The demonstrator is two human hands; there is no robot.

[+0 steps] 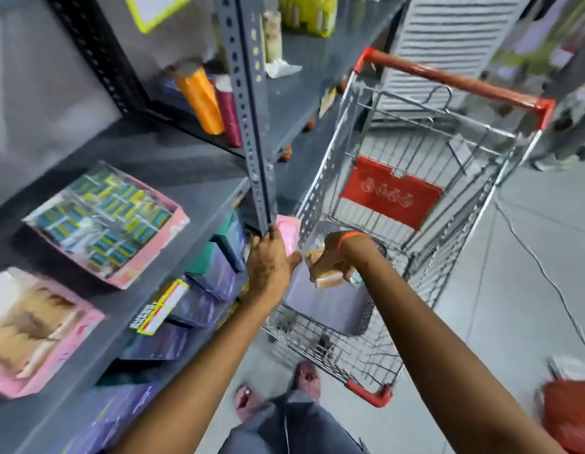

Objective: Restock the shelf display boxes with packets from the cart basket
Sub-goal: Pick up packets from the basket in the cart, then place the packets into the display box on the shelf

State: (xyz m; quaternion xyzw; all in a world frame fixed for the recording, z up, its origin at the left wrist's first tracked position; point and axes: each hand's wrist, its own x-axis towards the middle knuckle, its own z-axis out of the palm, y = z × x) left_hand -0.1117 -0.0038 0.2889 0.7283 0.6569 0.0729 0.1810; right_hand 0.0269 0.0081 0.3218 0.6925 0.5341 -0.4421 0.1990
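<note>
This is a shop aisle. On the left of the frame stands a grey slotted-steel shelf rack [251, 126] with goods set out for sale: pink display boxes [173, 224] full of small packets, rows of purple cartons [212, 273] on the tier below, a yellow price label [163, 306] on the shelf edge, and bottles [199, 96] on the tier at upper centre. To the right, a wire shopping cart [399, 224] with a red handle stands on a grey tiled floor [530, 273].
</note>
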